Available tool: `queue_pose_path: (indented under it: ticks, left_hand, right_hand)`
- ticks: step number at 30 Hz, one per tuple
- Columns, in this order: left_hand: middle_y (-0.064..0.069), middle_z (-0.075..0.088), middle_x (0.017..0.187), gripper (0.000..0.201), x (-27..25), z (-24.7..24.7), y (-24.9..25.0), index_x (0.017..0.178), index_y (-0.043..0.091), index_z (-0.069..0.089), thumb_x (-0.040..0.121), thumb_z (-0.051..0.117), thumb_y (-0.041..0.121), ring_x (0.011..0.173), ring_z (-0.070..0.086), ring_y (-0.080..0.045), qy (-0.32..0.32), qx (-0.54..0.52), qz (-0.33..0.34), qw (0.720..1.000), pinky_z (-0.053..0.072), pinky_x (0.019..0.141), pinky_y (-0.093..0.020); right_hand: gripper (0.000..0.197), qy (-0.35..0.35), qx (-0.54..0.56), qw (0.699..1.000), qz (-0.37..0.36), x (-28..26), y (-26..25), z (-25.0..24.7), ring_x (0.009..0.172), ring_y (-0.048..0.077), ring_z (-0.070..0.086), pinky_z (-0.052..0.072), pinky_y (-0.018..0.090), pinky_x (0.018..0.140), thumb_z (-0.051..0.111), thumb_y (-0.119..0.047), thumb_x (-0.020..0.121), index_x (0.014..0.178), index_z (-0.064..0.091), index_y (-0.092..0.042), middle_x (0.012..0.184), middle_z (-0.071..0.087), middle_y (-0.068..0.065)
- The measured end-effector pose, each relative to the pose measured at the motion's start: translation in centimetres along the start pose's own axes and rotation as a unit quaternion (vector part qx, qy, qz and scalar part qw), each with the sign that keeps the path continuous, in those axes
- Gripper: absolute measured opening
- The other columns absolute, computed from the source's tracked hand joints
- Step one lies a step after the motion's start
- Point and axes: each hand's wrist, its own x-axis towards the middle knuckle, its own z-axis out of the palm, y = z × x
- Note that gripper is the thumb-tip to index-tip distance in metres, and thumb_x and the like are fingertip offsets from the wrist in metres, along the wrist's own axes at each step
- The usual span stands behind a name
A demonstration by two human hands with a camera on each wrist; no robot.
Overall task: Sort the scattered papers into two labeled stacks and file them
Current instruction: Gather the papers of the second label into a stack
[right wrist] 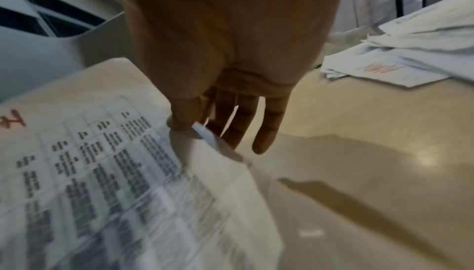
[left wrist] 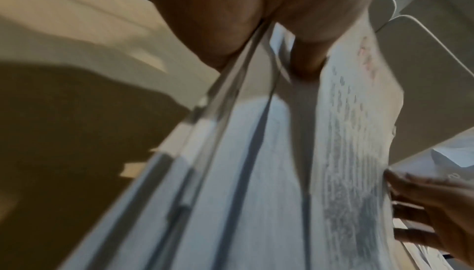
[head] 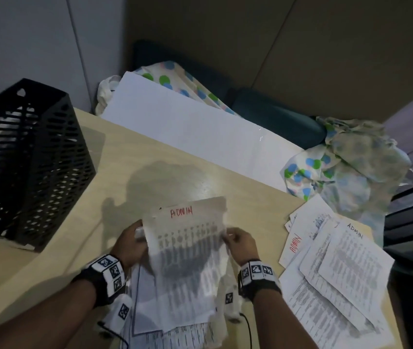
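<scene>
By the desk's left edge a black mesh file holder (head: 27, 165) stands. Near the front edge, the ADMIN sheet (head: 190, 243) is pinched by the left hand (head: 128, 244) and right hand (head: 242, 244). Thin and limp, it is best taken at its side edges. At the right edge, sorted ADMIN papers (head: 336, 270) lie.

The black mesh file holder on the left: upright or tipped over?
Upright. In the head view the black mesh file holder stands on its base on the table, open top facing up. What it contains cannot be told.
</scene>
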Motion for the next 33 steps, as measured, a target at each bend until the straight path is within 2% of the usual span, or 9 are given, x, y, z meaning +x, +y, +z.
queue_pose_path:
  ticks: [3,6,9,13,21,24,26,30,33]
  left_hand:
    - [-0.002,0.072,0.094,0.011,0.3,0.9,-0.4,0.089,0.019,0.068,0.086,0.058,0.017,0.094,0.065,-0.024,0.022,-0.014,-0.005,1.000,0.045,0.081,-0.034]
    - [0.001,0.066,0.110,0.015,0.2,1.4,-0.2,0.106,0.011,0.063,0.094,0.054,0.014,0.105,0.059,-0.020,0.012,0.051,-0.006,0.999,0.041,0.088,-0.029]
    - [0.017,0.073,0.086,0.024,0.1,1.9,0.4,0.092,0.025,0.065,0.092,0.055,0.003,0.090,0.063,-0.009,-0.021,0.020,0.011,1.000,0.047,0.075,-0.014]
    - [0.013,0.073,0.090,0.027,0.0,2.3,0.7,0.089,0.031,0.069,0.090,0.057,0.007,0.097,0.065,-0.014,-0.030,-0.014,-0.011,0.999,0.047,0.088,-0.032]
    - [0.002,0.063,0.110,0.027,-0.5,2.0,1.3,0.099,0.023,0.064,0.101,0.038,0.019,0.110,0.053,-0.016,0.013,-0.006,0.007,1.000,0.034,0.090,-0.027]
    - [0.005,0.064,0.117,0.027,-0.2,2.8,0.2,0.101,0.037,0.064,0.091,0.045,0.054,0.115,0.055,-0.017,-0.004,-0.040,-0.003,0.999,0.039,0.097,-0.034]
    - [0.003,0.058,0.128,0.057,-0.2,3.4,-0.9,0.115,0.039,0.057,0.071,0.055,0.075,0.122,0.051,-0.018,-0.027,-0.049,-0.023,0.998,0.037,0.106,-0.041]
    - [0.005,0.059,0.117,0.058,-1.3,5.1,0.6,0.130,0.033,0.040,0.082,0.071,0.024,0.104,0.058,-0.014,-0.057,0.023,-0.009,0.998,0.044,0.093,-0.031]
    - [0.005,0.054,0.127,0.056,-1.3,5.6,1.2,0.129,0.043,0.040,0.086,0.066,0.020,0.114,0.052,-0.013,-0.067,0.028,0.012,0.997,0.041,0.094,-0.027]
  right_hand:
    - [0.021,0.021,-0.011,0.999,0.045,-0.3,2.0,1.2,0.078,0.022,0.062,0.047,0.028,0.072,0.057,-0.031,0.092,0.088,0.068,-0.013,0.084,0.070,0.005]
    - [0.018,0.023,-0.014,0.994,0.105,-0.2,3.5,2.3,0.096,0.027,0.063,0.048,0.029,0.083,0.054,-0.023,0.089,0.099,0.065,-0.012,0.100,0.069,0.009]
    - [0.035,0.004,0.091,0.991,0.093,-0.7,3.0,2.5,0.101,0.026,0.062,0.050,0.039,0.093,0.064,-0.027,0.086,0.118,0.052,-0.018,0.110,0.063,0.005]
    - [0.032,0.050,0.105,0.993,0.027,-1.0,1.7,1.8,0.098,0.023,0.063,0.051,0.037,0.087,0.063,-0.023,0.088,0.118,0.057,-0.014,0.109,0.067,0.001]
    - [0.028,0.026,0.018,0.999,0.005,-1.6,3.0,1.9,0.084,0.024,0.055,0.039,0.028,0.071,0.042,-0.025,0.098,0.112,0.059,-0.007,0.098,0.065,0.011]
    - [0.031,0.026,0.053,0.998,0.026,-2.1,3.2,3.7,0.091,0.029,0.061,0.046,0.033,0.074,0.044,-0.031,0.097,0.113,0.060,-0.009,0.104,0.067,0.012]
    - [0.030,0.052,0.092,0.993,0.053,-2.2,3.4,4.3,0.095,0.031,0.061,0.045,0.032,0.075,0.045,-0.028,0.098,0.114,0.060,-0.007,0.105,0.067,0.013]
    - [0.025,0.055,0.096,0.992,0.053,-2.5,3.7,4.1,0.096,0.026,0.057,0.039,0.028,0.076,0.046,-0.020,0.097,0.110,0.061,-0.005,0.102,0.063,0.009]
    - [0.018,0.029,0.013,0.999,-0.012,-2.1,5.4,4.4,0.085,0.025,0.057,0.044,0.029,0.072,0.044,-0.007,0.087,0.091,0.061,-0.003,0.096,0.061,0.014]
